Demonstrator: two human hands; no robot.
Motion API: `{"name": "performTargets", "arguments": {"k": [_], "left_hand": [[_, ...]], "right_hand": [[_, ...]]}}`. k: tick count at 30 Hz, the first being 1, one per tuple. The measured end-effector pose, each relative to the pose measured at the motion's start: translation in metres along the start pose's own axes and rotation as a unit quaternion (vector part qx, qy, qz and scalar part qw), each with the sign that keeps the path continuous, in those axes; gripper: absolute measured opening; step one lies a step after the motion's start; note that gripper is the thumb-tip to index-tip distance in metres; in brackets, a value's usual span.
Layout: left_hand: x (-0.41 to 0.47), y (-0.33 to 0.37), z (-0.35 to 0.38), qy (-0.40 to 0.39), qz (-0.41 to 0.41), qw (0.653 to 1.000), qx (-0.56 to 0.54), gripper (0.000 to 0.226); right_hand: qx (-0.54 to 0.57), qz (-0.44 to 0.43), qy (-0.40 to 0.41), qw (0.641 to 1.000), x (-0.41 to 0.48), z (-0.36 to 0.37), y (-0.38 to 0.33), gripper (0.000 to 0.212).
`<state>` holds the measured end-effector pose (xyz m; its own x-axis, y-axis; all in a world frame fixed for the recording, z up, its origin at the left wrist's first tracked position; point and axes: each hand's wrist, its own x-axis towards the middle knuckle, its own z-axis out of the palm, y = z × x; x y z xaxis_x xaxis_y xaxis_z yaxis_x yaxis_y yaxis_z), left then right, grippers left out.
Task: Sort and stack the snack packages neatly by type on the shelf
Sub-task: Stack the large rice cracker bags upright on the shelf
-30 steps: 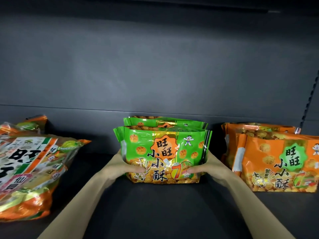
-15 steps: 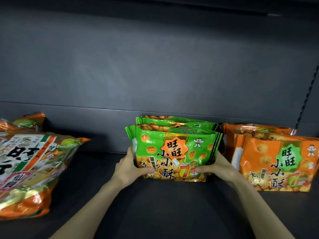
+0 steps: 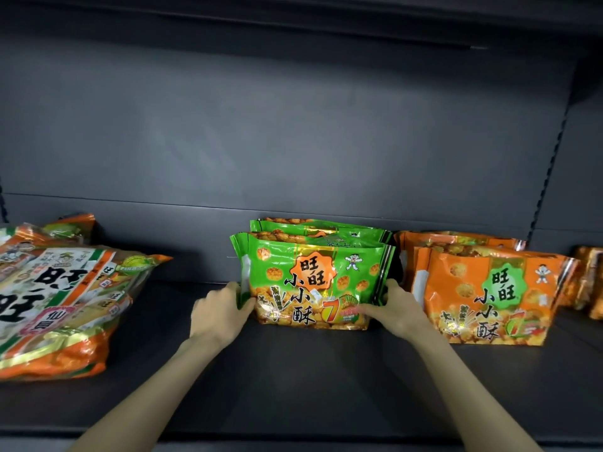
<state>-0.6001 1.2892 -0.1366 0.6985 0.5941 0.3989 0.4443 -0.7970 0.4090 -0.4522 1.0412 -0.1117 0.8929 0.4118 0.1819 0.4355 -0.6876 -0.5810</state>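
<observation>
Dark shelf point(image 3: 293, 386), gripped green pack point(image 3: 313, 282) hides rear packs point(image 3: 287, 228), bags point(image 3: 55, 298) cropped

A: Which items are cut off?
B: Left pile point(image 3: 49, 305), by the left edge; far-right pack point(image 3: 590, 282), by the right edge; forearms point(image 3: 156, 386), by the bottom edge.
A: And hidden?
B: Rear green bags point(image 3: 310, 227), mostly behind front green bag point(image 3: 313, 282); rear orange bag point(image 3: 456, 240), behind front orange bag point(image 3: 489, 295). Left hand point(image 3: 218, 311): blurred.

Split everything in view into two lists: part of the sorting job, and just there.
Job: front green bag, gripped by left hand and right hand; green bags behind it; orange bags; big rice-cracker bags at left; shelf.
Just there: back panel; slotted upright; upper shelf.
</observation>
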Motion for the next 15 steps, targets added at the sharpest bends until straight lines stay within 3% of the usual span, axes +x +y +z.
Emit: {"name": "performTargets", "arguments": {"k": [3,8,15], "left_hand": [[-0.015,0.008,-0.012,0.019,0.032,0.999,-0.005,0.028],[-0.033,0.017,-0.038,-0.02,0.093,0.995,-0.003,0.032],[-0.063,0.015,-0.092,-0.043,0.141,0.984,0.099,0.043]], "right_hand": [[-0.057,-0.011,0.023,0.998,-0.014,-0.01,-0.001,0.057],[-0.093,-0.074,0.037,0.992,-0.036,-0.026,-0.011,0.057],[-0.079,-0.21,-0.001,0.974,-0.057,-0.026,-0.064,0.051]]}}
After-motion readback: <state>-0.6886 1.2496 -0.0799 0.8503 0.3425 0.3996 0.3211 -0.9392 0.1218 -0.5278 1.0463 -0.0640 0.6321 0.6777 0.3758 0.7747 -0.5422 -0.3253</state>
